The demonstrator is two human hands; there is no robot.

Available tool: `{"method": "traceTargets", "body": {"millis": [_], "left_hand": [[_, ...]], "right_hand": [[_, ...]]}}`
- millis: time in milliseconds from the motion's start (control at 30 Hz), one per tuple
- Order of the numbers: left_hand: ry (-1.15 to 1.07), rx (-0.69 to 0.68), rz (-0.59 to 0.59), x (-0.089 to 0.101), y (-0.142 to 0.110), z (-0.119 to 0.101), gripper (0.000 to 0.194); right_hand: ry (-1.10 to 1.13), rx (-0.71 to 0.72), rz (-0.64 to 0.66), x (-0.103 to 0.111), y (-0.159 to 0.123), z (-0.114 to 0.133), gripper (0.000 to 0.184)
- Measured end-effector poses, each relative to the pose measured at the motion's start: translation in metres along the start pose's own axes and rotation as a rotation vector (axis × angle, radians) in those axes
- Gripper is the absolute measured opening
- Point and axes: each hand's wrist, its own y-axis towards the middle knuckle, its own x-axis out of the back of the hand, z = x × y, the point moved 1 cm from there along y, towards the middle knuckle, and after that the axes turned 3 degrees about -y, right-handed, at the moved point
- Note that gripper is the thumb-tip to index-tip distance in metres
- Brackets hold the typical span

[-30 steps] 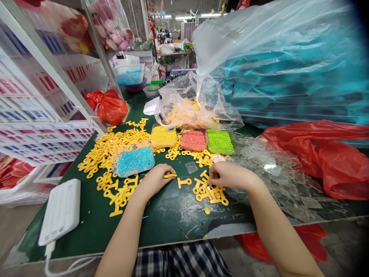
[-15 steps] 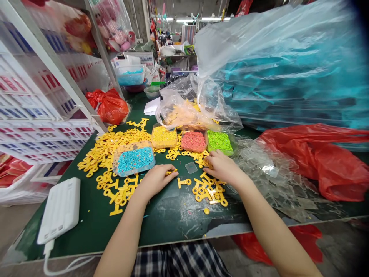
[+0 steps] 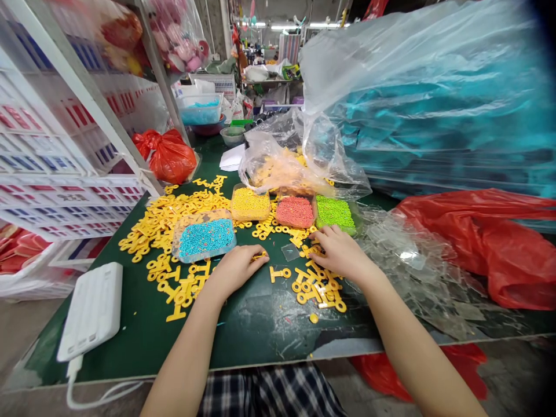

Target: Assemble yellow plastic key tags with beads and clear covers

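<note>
Our left hand [image 3: 238, 267] pinches a yellow piece [image 3: 261, 255] over the worktop [image 3: 256, 324], near the blue beads [image 3: 207, 236]. Our right hand [image 3: 337, 250], fingers spread, is by loose pieces [image 3: 320, 289]; whether it touches any, we cannot tell.

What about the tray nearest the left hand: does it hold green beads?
No, the tray nearest the left hand holds blue beads, while the green beads lie just beyond the right hand.

No words, numbers or brands can be read anywhere. The lower white crate [image 3: 113, 191] at the left bears a grey marking [image 3: 70, 197], too blurred to make out.
</note>
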Motion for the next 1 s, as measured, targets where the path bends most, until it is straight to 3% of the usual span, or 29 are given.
{"method": "traceTargets", "body": {"millis": [167,367,667,800,1000], "left_hand": [[0.011,-0.005,0.004,0.000,0.000,-0.001,0.021],[0.030,-0.012,0.005,0.000,0.000,-0.002,0.022],[0.058,-0.004,0.012,0.001,0.000,-0.005,0.022],[0.066,-0.007,0.014,0.002,0.000,-0.006,0.022],[0.099,-0.002,0.022,0.000,0.000,-0.007,0.023]], "right_hand": [[-0.073,-0.017,-0.018,-0.004,0.000,-0.003,0.034],[-0.005,0.020,-0.104,-0.013,0.010,0.006,0.037],[0.230,0.090,-0.024,-0.010,0.013,0.015,0.018],[0.175,0.020,-0.088,-0.015,0.015,0.020,0.022],[0.117,-0.134,-0.165,-0.029,0.017,0.030,0.044]]}}
